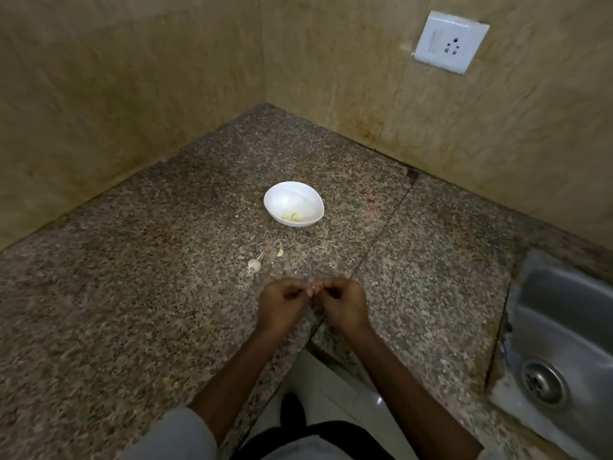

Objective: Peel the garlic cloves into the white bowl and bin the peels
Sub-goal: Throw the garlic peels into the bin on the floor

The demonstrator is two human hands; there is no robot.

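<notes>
- Pinching together over the near middle of the desk [132, 293], the left grip [282, 307] and the right grip [345, 303] both have their fingers curled in. Their fingertips meet on a small pale bit, which I judge to be a garlic clove [311, 289]. It is too small to tell how much skin it has on.
- Just beyond the grips a garlic remnant [254, 264] with a stalk lies on the desk. To its right lies a pale sliver [280, 252], clove or peel, I cannot tell which.
- Farther off stands the white bowl [288, 197], with a little heap of peeled garlic [292, 216] at its near side.
- Judged from this, the peeling is well along: some cloves are in the bowl, one is in hand, and little is left on the desk.
- The peels are not yet binned, and no bin is in view.
- No writing or brand can be read, neither on the wall socket [451, 41] at far right nor on the sink [564, 327] at near right.
</notes>
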